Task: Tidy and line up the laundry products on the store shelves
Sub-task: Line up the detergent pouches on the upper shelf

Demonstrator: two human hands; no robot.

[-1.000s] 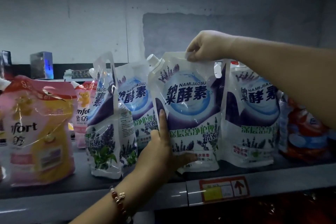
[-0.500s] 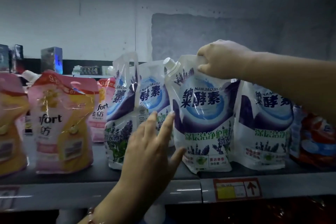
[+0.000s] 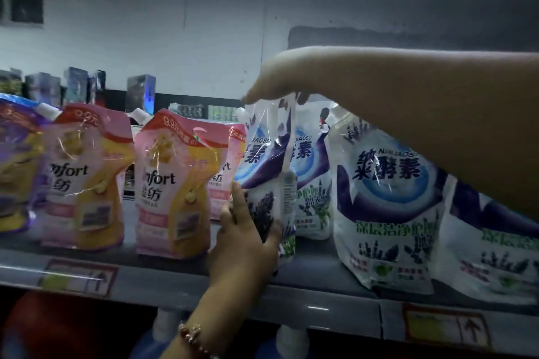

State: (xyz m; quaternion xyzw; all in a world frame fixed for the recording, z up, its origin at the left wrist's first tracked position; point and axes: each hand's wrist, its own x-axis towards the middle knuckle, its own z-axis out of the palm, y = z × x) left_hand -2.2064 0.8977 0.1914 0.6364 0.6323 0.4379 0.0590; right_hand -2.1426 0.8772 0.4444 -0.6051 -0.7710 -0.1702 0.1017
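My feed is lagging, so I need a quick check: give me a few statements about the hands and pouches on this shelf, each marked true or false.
1. The left hand is on the lower part of the turned lavender pouch. True.
2. The right hand is at that same pouch's top. True.
3. That pouch faces squarely forward. False: it is angled sideways.
4. The pink pouch lies flat. False: it stands upright.
5. The left wrist is bare. False: it wears a beaded bracelet.
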